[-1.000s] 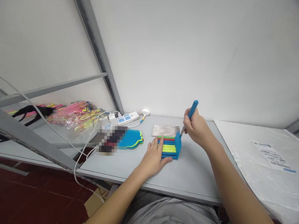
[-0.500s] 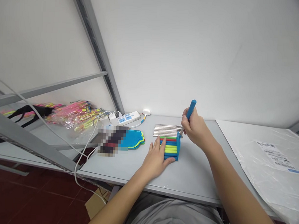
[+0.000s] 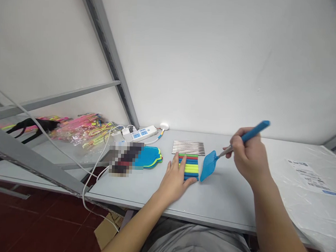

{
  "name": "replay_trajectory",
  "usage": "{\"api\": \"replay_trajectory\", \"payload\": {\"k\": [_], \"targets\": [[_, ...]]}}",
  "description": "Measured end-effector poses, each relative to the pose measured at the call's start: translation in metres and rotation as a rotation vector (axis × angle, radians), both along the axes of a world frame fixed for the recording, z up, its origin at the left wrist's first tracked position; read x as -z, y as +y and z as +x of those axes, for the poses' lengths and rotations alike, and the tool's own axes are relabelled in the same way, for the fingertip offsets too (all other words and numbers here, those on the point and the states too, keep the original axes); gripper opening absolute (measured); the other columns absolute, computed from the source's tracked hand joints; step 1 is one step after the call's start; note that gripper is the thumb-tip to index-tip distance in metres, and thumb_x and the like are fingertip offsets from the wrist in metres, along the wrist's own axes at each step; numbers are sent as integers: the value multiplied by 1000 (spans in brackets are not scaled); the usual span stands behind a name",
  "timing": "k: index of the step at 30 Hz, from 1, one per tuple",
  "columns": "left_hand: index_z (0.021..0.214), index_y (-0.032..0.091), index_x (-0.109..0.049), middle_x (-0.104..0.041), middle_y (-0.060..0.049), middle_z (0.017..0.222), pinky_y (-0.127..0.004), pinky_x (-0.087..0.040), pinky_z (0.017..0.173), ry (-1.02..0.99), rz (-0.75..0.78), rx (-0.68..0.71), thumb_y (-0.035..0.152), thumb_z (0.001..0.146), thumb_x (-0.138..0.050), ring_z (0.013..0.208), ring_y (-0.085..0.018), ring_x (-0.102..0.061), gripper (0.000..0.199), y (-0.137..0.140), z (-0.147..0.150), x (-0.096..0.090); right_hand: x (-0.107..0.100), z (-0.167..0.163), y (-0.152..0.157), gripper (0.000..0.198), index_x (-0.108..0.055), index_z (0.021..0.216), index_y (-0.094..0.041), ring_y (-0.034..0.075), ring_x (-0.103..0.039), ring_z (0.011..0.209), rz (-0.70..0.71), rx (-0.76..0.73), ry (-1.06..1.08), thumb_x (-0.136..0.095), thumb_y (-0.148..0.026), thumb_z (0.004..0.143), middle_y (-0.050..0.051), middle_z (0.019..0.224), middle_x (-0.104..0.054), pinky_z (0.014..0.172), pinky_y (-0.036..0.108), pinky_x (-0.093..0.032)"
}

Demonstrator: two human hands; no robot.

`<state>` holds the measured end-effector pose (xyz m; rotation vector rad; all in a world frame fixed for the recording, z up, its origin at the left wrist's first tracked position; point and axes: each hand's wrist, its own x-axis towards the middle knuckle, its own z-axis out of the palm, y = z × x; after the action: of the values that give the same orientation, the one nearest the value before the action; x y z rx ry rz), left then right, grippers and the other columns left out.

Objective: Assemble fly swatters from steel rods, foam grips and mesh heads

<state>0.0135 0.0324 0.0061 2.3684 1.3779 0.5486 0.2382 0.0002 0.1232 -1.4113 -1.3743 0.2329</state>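
1. Moved since prev. frame: R hand (image 3: 246, 153) w/ blue swatter (image 3: 209, 165), out twd 3 o'clock; head stood upright at tubes' R end, now tilted, just beside it. L hand (image 3: 175, 177) approx. unchanged.
2. R: my fingers closed round shaft near blue handle (image 3: 256, 131); handle points 2 o'clock, head 8 o'clock. Low grip prob. for control of head.
3. L: palm down, fingers slightly spread on coloured tubes (image 3: 192, 166), nothing gripped; prob. stops row rolling.
4. Metal rods (image 3: 188, 147) flat, side by side, 12 o'clock of tubes; likely for easy reach.
5. Stack of flat blue/yellow pcs (image 3: 150, 157) at 9 o'clock; area at its L pixelated, unidentifiable.
6. Tubes' L ends under my hand; full count unverified. Can't tell if head touches table (image 3: 217, 203). Label on white pkg (image 3: 280, 152), far 3 o'clock, illegible.
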Motion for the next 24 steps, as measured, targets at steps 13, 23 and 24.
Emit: {"api": "replay_trajectory", "payload": {"k": [13, 23, 24], "targets": [[135, 23, -48, -62, -12, 130, -39, -50, 94, -1290, -517, -160, 58, 96, -41, 117, -27, -61, 53, -59, 0, -51, 19, -36, -65, 13, -46, 91, -28, 17, -61, 50, 462, -41, 768, -41, -16, 91, -7, 67, -51, 66, 52, -59], [123, 19, -62, -74, -10, 103, -32, -56, 74, -1384, -726, -217, 37, 85, -70, 84, -22, -71, 43, -83, -39, -65, 70, -16, -68, 7, -64, 93, -26, 20, -71, 66, 81, -599, 685, -60, -21, 90, 0, 84, -62, 61, 39, -57], [124, 19, -62, -74, -9, 103, -32, -56, 74, -1368, -714, -203, 38, 86, -70, 84, -22, -71, 43, -82, -38, -63, 72, -13, -67, 5, -64, 90, -26, 19, -70, 64, 73, -581, 687, -63, -21, 89, -1, 81, -63, 60, 37, -56]]}}
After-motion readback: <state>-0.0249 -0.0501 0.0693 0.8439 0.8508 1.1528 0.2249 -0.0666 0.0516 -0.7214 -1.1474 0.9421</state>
